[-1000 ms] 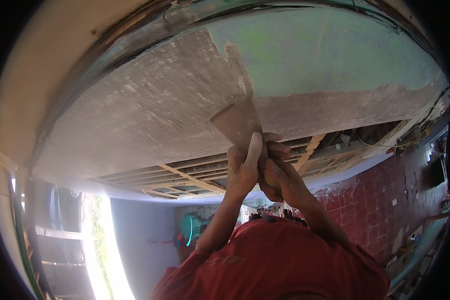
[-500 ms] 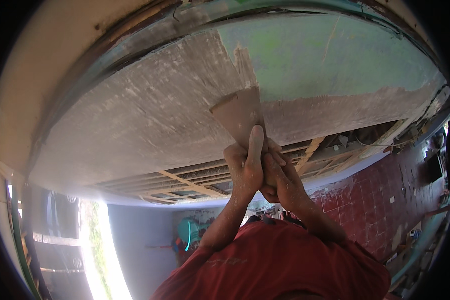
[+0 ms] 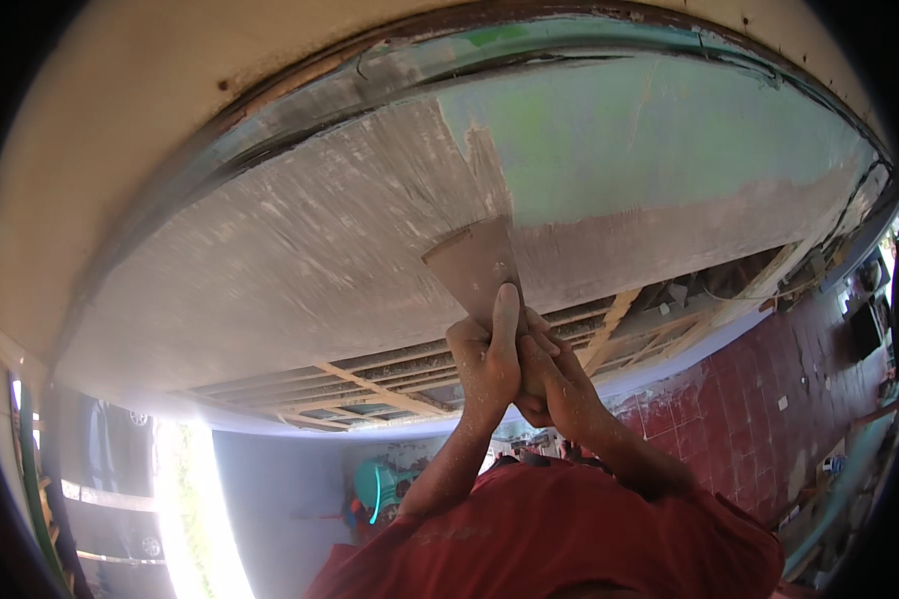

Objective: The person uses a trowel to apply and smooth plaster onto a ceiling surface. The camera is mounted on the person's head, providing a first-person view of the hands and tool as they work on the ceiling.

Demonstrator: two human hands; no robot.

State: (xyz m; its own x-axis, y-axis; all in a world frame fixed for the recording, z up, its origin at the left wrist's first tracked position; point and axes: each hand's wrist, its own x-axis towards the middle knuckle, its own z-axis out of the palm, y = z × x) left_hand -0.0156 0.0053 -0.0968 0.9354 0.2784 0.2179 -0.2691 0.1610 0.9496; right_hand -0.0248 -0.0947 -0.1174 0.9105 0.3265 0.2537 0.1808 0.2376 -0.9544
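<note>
I am looking up at a ceiling. My left hand (image 3: 482, 357) and my right hand (image 3: 557, 387) are clasped together around the handle of a wide scraper (image 3: 472, 265). My left index finger lies stretched along the back of its blade. The brownish blade is pressed flat against the ceiling, right where the grey, streaky plastered area (image 3: 300, 250) meets the pale green painted area (image 3: 649, 150). The handle is hidden inside my hands. My red shirt (image 3: 569, 539) fills the lower part of the view.
Exposed wooden roof battens (image 3: 390, 384) run beyond the ceiling's edge. A red tiled wall (image 3: 769, 399) stands at the right. Bright daylight comes through an opening (image 3: 185, 499) at lower left, and a teal object (image 3: 375, 487) sits below.
The blade has slid a short way along the ceiling by the edge of the green area. Both hands keep the same grip on the scraper.
</note>
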